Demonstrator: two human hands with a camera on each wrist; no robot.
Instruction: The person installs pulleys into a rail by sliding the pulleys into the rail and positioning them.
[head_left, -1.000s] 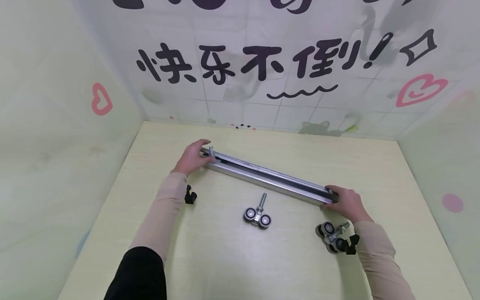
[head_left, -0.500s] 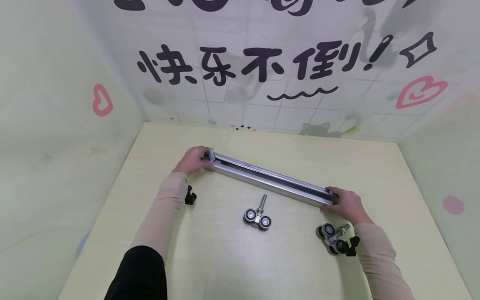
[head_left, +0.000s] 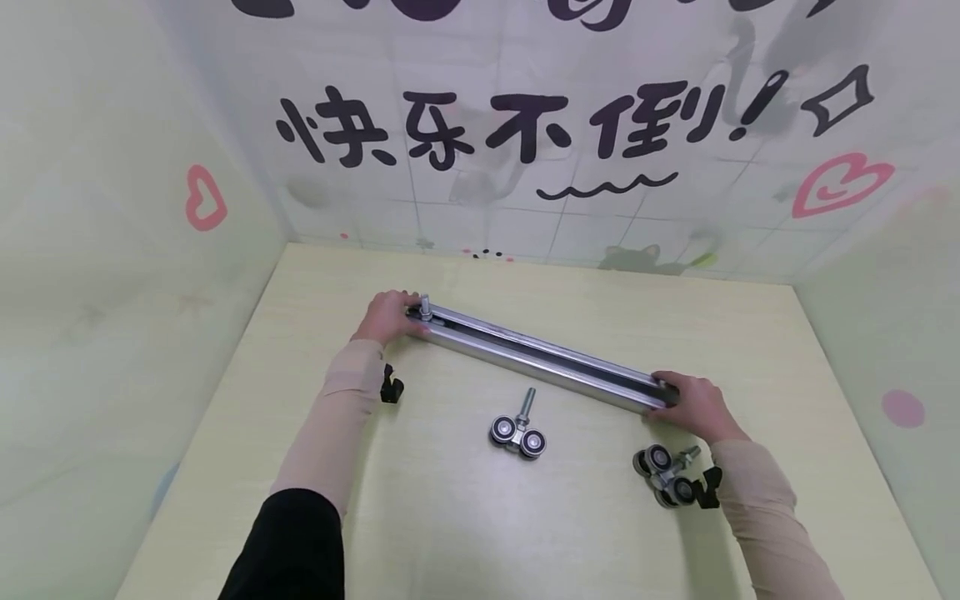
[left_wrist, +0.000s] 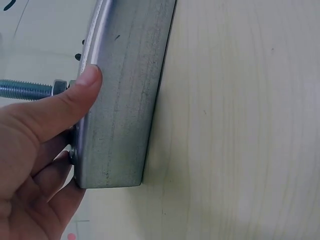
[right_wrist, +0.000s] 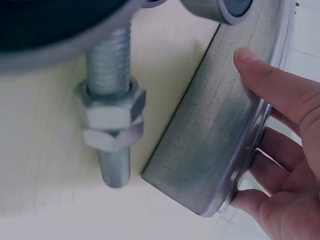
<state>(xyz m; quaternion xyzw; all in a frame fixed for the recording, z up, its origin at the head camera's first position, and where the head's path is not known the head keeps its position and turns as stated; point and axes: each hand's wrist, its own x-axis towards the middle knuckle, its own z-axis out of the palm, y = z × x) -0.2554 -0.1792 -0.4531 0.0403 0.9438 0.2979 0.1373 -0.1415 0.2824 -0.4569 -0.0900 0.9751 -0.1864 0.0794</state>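
The work seems to be only partly done: near the left end of the slotted rail, a threaded bolt is seen standing out of the slot, so one bolted piece appears to have been put inside, though its body is hidden there. Two roller carriages are left outside, lying on the table: one carriage just in front of the rail's middle, the other carriage in front of the rail's right end; neither is fitted to it. The rail itself is held slantwise on the table, slot upward, its right end nearer the person than its left. Its left end is grasped by the left hand, the thumb pressed on the rail's near wall and the fingers bent about the slotted side beside the bolt; its right end is gripped likewise by the right hand. Compared with the frame from one second ago, the left hand has been shifted toward the near side of the rail, the bolt is left more plainly clear of the thumb, and the rail's left end has been brought slightly nearer; no clear change is noticed in the right hand or the carriages.
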